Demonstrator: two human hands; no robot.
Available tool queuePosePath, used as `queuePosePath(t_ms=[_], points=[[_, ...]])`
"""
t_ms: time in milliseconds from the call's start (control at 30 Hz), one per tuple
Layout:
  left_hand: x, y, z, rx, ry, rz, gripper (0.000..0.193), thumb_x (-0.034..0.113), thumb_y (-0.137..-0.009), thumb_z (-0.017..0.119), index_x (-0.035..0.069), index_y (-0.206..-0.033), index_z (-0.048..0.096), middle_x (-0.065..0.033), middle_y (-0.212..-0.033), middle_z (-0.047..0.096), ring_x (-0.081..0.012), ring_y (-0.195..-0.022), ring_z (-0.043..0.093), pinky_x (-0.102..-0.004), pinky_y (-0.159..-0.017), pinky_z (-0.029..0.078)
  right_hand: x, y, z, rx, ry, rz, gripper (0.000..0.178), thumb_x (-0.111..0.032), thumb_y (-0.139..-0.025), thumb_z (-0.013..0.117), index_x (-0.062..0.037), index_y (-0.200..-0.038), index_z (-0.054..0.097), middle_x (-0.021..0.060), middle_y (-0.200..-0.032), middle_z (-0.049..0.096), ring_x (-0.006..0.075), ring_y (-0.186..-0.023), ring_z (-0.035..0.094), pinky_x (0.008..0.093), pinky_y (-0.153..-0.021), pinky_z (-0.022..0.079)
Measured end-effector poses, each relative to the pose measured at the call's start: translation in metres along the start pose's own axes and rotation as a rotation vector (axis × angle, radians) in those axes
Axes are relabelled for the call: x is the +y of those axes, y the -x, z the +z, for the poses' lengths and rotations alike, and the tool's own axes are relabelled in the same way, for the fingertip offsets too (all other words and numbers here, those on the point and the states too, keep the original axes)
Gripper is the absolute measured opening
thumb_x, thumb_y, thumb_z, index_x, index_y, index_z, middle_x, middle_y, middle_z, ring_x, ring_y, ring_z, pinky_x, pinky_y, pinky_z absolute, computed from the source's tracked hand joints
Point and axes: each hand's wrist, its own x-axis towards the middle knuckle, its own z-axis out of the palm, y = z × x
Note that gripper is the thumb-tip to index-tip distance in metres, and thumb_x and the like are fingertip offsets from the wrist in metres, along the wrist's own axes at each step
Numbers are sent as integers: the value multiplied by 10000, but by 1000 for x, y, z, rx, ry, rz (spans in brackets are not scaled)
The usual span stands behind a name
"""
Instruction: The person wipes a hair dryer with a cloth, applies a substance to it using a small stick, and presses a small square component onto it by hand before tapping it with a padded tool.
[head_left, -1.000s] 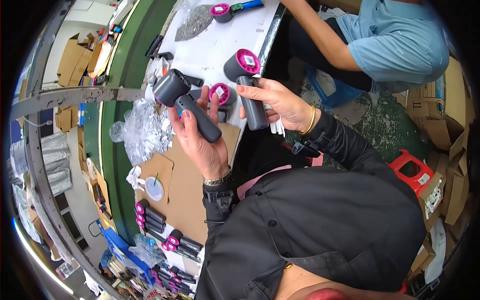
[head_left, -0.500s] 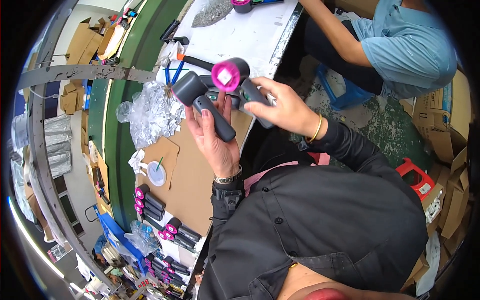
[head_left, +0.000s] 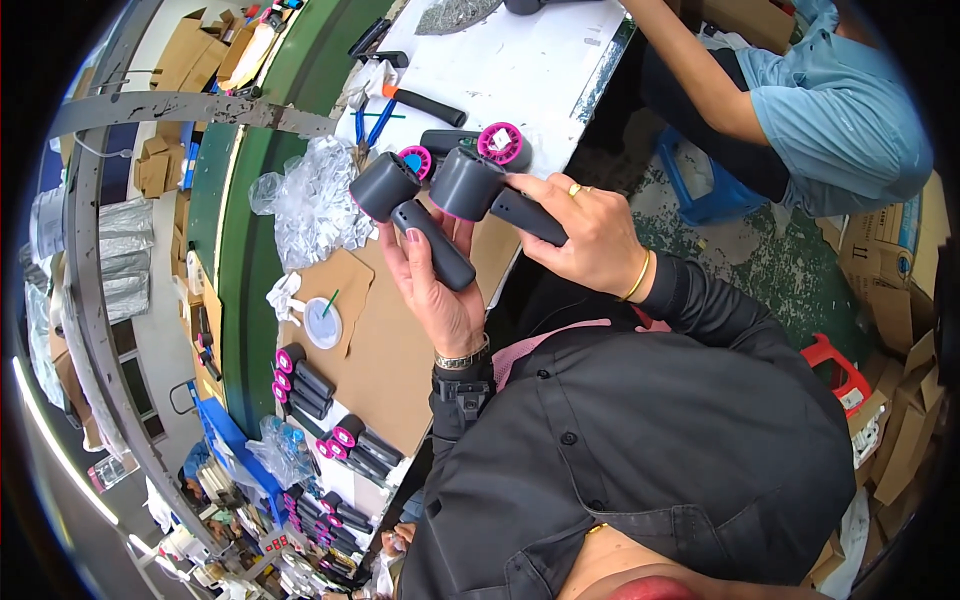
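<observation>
My left hand [head_left: 440, 308] is closed round the handle of a dark grey handheld fan [head_left: 386, 188], a hair-dryer-like shape with a round head. Beside it my right hand [head_left: 592, 235] grips the handle of a second grey fan [head_left: 467, 184]. Its smooth side faces up, with a thin pink edge low on its head. The two heads are close together, over the near part of the table. Just beyond them on the table are a fan with a pink spoked ring [head_left: 500, 143] and a pink ring with a blue centre [head_left: 415, 160], partly hidden by the held fans.
A hammer-like tool with a black grip [head_left: 430, 105], blue pliers [head_left: 376, 122] and a heap of clear plastic scraps [head_left: 318, 205] lie beyond. A round lid [head_left: 322, 322] rests on brown cardboard. Rows of fans [head_left: 305, 385] stand lower left. A co-worker's arm [head_left: 700, 75] is upper right.
My right hand has turned its fan over: the pink face and opened handle showed before, now the smooth grey side. It sits closer to the left fan. The view has shifted slightly.
</observation>
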Motion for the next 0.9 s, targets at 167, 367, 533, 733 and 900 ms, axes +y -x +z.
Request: queuePosePath(t_ms=[167,367,533,733,900], points=[[0,4,-1,16,-56,17,636,201,-1081,615,116,-1631,307,-134,-1443,540,-268,-1251,635,-514,-1074,547,2,4,-2,43,102,-84,564,-146,-705,839,-104,-1254,721,78,-948,677,280,-722,696,378,-651,567],[3,4,-10,57,-172,156,697,160,-1053,609,105,-1656,264,-137,-1579,450,-324,-1298,617,-502,-1054,539,8,10,6,38,59,-102,540,-180,-700,841,-108,-1218,708,53,-925,632,242,-731,691,354,-637,545],[25,1,-14,-205,-262,479,809,75,-1011,566,92,-1691,127,-148,-1604,438,-421,-1333,604,-513,-1107,485,7,14,11,2,42,-105,548,-133,-659,841,-104,-1196,733,58,-895,646,259,-698,673,363,-617,538],[34,6,-12,-289,-384,434,966,6,-949,550,98,-1695,-57,-160,-1626,420,-498,-1328,605,-545,-1167,427,7,12,14,-37,95,-121,548,-124,-645,832,-101,-1184,736,55,-885,641,252,-715,678,365,-612,533],[31,5,-14,-297,-381,425,965,-6,-942,551,97,-1696,-42,-163,-1639,404,-495,-1311,615,-575,-1179,418,7,13,14,-35,120,-121,542,-120,-640,829,-101,-1174,743,55,-883,640,257,-718,680,372,-606,531]])
